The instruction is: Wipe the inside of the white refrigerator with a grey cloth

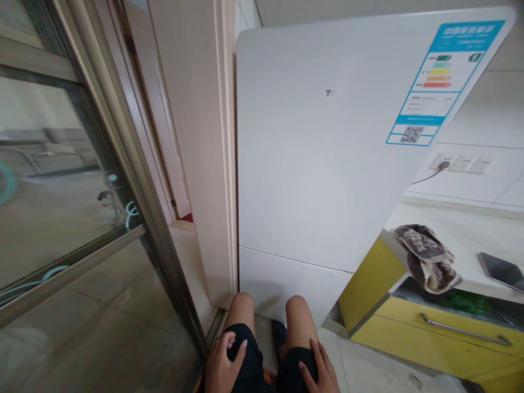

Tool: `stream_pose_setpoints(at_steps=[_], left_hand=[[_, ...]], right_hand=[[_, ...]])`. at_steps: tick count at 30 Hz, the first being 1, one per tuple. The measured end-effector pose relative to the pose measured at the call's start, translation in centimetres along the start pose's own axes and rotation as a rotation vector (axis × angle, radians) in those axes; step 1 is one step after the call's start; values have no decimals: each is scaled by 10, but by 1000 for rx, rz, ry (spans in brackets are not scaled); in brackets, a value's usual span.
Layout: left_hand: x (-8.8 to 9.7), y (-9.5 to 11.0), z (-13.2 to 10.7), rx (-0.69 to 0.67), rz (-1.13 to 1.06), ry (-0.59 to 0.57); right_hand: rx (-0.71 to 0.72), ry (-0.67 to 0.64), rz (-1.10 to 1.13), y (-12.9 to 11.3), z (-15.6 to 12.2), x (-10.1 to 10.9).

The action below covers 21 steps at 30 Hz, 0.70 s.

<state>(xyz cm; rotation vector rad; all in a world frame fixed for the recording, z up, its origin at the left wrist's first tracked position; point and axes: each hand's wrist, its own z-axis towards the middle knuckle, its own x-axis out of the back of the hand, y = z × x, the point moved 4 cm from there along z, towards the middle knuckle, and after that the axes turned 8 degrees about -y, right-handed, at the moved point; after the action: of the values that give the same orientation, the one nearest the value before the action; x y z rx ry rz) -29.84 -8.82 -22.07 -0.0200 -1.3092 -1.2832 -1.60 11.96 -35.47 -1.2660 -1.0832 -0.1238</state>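
Note:
My left hand [223, 363] rests on my left thigh over dark shorts [248, 349]. Its fingers curl loosely, the thumb stands apart, and nothing is in it. On the right thigh lies my right hand [321, 371], open, fingers stretched along the outer side of the leg and thumb spread. Just beyond my knees stands a white refrigerator [303, 164] with its doors closed. A blue and white energy label [446, 82] is stuck on its upper right.
To the left is a metal-framed glass door [135, 234] beside a pale door frame [204, 164]. On the right, a yellow cabinet [442, 333] carries a counter [462, 224] with a patterned cloth item [428, 256] and a dark phone-like slab [501, 268]. A plug sits in the wall sockets [462, 162].

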Motion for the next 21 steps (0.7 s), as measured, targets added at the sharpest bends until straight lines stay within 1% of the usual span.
stream_pose_setpoints(at_steps=[2,6,10,13,16,21], left_hand=[[-1,-2,0,-38,4,1],[-1,-2,1,-192,47,25],[3,3,0,-270,106,47],[5,8,0,-307,142,63],[5,9,0,-324,162,74],[3,4,0,-282,97,43]], right_hand=[[-7,-14,2,-1,0,1],[-21,-7,11,-3,0,3],[-31,-14,13,-3,-1,3],[-22,-26,14,-3,-2,3],[-12,-9,18,-4,-3,5],[-37,-5,27,-6,-5,5]])
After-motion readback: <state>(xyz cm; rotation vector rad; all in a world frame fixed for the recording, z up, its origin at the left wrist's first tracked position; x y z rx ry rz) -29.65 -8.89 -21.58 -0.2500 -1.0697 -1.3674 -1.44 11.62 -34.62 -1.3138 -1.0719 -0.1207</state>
